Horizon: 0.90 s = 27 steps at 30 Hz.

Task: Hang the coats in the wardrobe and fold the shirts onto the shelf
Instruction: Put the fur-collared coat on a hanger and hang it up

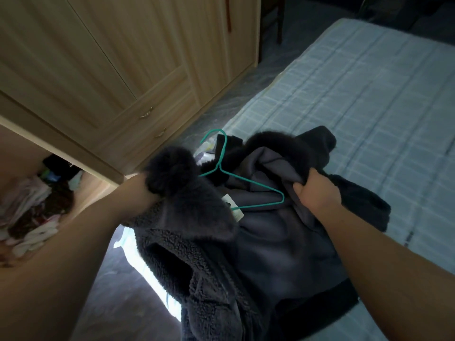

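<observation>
Both bare forearms reach in from the near edge, the left hand (pixel 145 190) gripping the furry collar and the right hand (pixel 316 190) clutching the smooth grey lining of a dark fleece coat (pixel 246 254) held open over the checked mattress (pixel 369 94). Inside it lies a thin green wire hanger (pixel 248 185), its left end hidden under the collar. Small white tags (pixel 232 209) are unreadable; the pale wood wardrobe (pixel 98 70) stands left.

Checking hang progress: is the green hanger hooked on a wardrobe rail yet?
No: the green hanger lies loose inside the dark coat.

Single head view, close, looking forward-down over both forearms; wardrobe (pixel 103 77) left, bed (pixel 369 99) right.
</observation>
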{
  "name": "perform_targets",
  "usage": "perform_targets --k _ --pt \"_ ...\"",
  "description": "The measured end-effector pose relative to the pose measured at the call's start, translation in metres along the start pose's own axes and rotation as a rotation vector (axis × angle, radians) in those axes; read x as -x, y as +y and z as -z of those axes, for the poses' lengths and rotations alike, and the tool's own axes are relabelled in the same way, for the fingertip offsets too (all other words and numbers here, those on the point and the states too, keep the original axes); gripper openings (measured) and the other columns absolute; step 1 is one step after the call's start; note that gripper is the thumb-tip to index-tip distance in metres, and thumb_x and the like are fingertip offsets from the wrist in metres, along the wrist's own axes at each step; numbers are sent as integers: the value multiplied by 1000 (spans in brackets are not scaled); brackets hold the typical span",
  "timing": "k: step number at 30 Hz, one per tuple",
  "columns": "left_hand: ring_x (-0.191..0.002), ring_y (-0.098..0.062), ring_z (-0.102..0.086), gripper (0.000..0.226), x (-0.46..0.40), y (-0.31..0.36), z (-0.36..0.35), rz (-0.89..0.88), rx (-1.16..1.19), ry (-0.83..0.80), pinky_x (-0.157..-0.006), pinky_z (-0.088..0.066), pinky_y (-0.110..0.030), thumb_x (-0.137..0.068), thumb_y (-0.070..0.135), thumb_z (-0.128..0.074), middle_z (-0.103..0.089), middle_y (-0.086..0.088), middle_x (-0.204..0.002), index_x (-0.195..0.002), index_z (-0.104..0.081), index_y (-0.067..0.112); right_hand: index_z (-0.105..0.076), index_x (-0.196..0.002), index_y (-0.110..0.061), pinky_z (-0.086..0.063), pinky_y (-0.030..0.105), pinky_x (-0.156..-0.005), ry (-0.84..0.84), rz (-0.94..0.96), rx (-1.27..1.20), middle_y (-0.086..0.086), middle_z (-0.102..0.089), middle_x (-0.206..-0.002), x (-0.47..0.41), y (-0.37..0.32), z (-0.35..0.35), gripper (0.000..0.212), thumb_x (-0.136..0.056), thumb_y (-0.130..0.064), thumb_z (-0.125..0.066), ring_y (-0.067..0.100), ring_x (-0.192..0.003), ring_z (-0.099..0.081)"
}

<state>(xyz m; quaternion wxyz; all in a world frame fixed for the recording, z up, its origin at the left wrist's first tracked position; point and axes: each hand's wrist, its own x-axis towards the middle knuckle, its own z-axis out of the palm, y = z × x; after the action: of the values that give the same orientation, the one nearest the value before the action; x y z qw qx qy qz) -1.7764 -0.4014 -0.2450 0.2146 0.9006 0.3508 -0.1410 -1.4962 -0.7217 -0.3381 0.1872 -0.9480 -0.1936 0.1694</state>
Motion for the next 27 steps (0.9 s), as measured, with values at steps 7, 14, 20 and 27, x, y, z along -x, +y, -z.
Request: perform_targets --k 7,14,20,27 --pt "-104 -24 -63 74 53 31 14 -180 115 59 -95 -49 -45 -69 77 -47 -70 -4 -111 -109 -70 19 -56 -94 -24 -50 40 -79 75 56 -143 10 -69 -100 56 -21 47 20 -87 -42 -51 34 -95 -63" --pt "-93 -17 -57 25 108 59 42 -285 182 158 -81 -39 -29 -83 45 -55 -64 -5 -95 -85 -66 22 -62 -106 -13 -47 41 -85 165 28 -321 18 -68 -107 121 -41 92 27 -90 -33 -53 38 -103 -62" --pt "-98 -17 -59 36 148 62 80 -391 244 139 -82 -42 -26 -87 34 -65 -69 -9 -101 -102 -70 2 -65 -111 -6 -50 42 -89 305 92 -536 19 -69 -110 177 -96 146 31 -93 -28 -55 35 -108 -63" --pt "-113 -18 -57 34 204 35 154 -413 316 291 -102 -44 -37 -89 25 -71 -67 -7 -119 -116 -69 4 -63 -121 -9 -47 40 -96 557 178 -694 14 -67 -119 268 -177 219 30 -96 -22 -53 30 -115 -60"
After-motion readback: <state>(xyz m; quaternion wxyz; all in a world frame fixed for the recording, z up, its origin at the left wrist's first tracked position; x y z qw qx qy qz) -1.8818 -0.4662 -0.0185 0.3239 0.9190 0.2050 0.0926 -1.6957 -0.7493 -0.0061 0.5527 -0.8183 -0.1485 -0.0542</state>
